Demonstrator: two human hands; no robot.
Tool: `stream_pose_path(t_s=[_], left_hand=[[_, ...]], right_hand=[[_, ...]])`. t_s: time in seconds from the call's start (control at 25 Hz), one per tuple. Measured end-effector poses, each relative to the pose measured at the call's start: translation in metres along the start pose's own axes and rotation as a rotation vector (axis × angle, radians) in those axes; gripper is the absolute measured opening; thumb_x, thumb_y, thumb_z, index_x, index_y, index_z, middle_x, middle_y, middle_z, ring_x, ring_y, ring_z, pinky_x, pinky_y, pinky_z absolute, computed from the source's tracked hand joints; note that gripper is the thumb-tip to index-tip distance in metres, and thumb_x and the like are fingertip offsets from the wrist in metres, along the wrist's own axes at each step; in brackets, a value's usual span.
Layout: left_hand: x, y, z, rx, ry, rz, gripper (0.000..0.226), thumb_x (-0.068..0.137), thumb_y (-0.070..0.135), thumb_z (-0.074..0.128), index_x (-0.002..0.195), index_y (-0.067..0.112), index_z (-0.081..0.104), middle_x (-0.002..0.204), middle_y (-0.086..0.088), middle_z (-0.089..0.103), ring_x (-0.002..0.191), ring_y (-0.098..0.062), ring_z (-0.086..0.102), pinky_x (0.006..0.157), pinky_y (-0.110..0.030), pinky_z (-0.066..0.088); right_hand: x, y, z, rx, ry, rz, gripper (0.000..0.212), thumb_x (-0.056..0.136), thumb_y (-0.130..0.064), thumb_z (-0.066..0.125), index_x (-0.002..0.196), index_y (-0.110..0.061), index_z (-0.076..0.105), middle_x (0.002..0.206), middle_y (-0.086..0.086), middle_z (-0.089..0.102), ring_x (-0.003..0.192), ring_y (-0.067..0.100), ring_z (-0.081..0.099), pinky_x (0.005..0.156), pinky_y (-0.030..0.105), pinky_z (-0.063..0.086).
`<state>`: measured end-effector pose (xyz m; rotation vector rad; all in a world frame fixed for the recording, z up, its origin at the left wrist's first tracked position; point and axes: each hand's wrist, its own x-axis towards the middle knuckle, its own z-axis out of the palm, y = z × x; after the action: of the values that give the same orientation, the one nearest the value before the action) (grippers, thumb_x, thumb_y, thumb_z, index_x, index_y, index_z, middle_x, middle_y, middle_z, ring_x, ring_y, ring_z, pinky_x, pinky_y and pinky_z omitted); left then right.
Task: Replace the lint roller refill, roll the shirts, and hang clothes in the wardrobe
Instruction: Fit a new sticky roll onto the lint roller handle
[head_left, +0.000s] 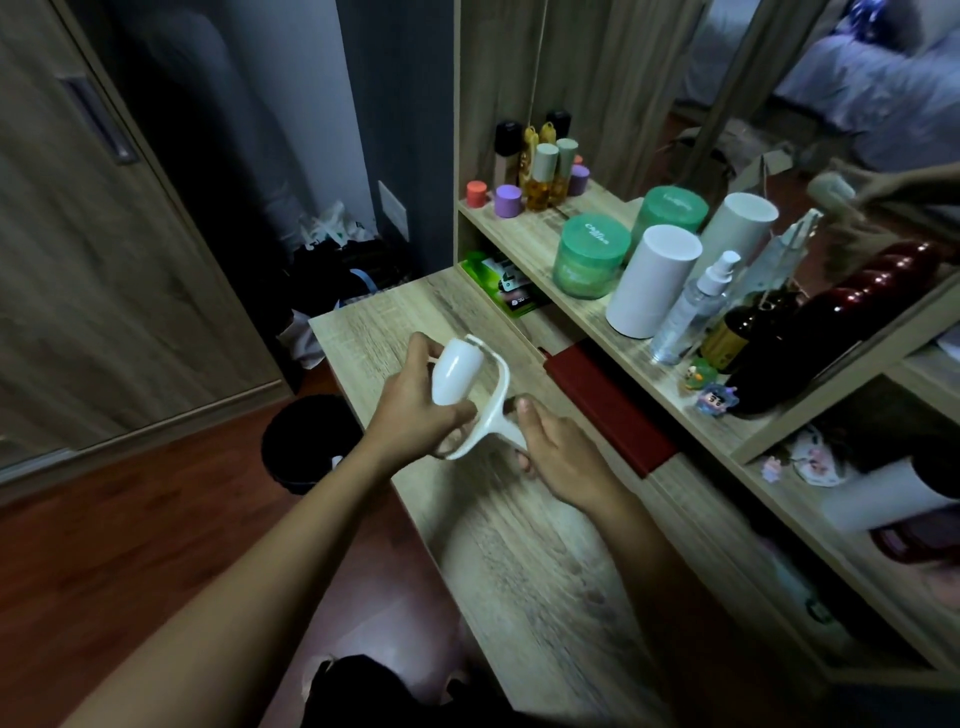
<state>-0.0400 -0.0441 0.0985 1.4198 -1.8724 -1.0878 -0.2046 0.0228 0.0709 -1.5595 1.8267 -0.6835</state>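
A white lint roller (496, 395) is held over the wooden dresser top (519, 545). My left hand (415, 410) grips the white roll (454, 374) seated in the roller's curved frame. My right hand (556, 447) grips the roller's handle, which it mostly hides. The roll points up and to the left. No shirts show in this view. The wardrobe door (104, 234) stands at the left.
A black bin (306, 441) sits on the red-brown floor left of the dresser, with bags (332, 244) behind it. On the shelf (649, 364) stand bottles, green jars (589, 257), white cylinders (652, 280) and small figures. A dark red box (608, 405) lies below the shelf. A mirror is behind.
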Motion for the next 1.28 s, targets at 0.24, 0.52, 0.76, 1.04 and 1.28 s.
stream_pose_path(t_s=[0.24,0.52,0.76,1.04,1.28], left_hand=[[-0.004,-0.009,0.009,0.411,0.195,0.204,0.063,0.081,0.038,0.059,0.139,0.031,0.034,0.108,-0.007,0.066,0.093,-0.031,0.062,0.070,-0.037,0.049],[-0.005,-0.008,0.010,0.534,0.171,0.306,0.066,0.081,0.033,0.055,0.142,0.029,0.030,0.112,-0.009,0.063,0.093,-0.033,0.061,0.066,-0.034,0.040],[-0.003,-0.011,0.008,0.584,0.194,0.361,0.067,0.077,0.041,0.050,0.140,0.031,0.029,0.105,-0.007,0.064,0.087,-0.033,0.062,0.064,-0.035,0.044],[0.015,0.000,-0.021,-0.072,0.469,0.125,0.040,0.086,0.018,0.059,0.126,0.017,0.050,0.117,-0.003,0.061,0.102,-0.020,0.061,0.076,-0.021,0.042],[-0.008,-0.017,-0.011,0.652,0.321,0.999,0.031,0.094,0.023,0.050,0.112,0.003,0.066,0.120,-0.015,0.064,0.115,-0.027,0.059,0.098,-0.039,0.042]], right_hand=[[-0.005,0.000,0.019,0.036,0.137,-0.055,0.059,0.090,-0.046,0.018,0.098,-0.011,0.065,0.082,0.017,0.069,0.079,0.031,0.064,0.068,0.039,0.050],[-0.010,0.003,0.027,0.116,0.137,-0.010,0.064,0.088,-0.052,0.017,0.085,-0.009,0.064,0.067,-0.003,0.055,0.066,0.020,0.056,0.063,0.036,0.046],[-0.011,0.007,0.035,0.169,0.149,-0.012,0.069,0.082,-0.061,0.014,0.078,-0.012,0.062,0.070,0.010,0.065,0.069,0.028,0.064,0.066,0.048,0.052],[-0.012,0.008,0.031,0.275,0.290,0.083,0.052,0.094,-0.044,0.025,0.085,-0.014,0.066,0.072,0.006,0.066,0.072,0.025,0.066,0.067,0.042,0.054],[0.002,-0.005,0.025,0.324,0.357,0.095,0.047,0.096,-0.041,0.025,0.069,-0.019,0.056,0.067,0.004,0.063,0.073,0.029,0.066,0.072,0.050,0.054]])
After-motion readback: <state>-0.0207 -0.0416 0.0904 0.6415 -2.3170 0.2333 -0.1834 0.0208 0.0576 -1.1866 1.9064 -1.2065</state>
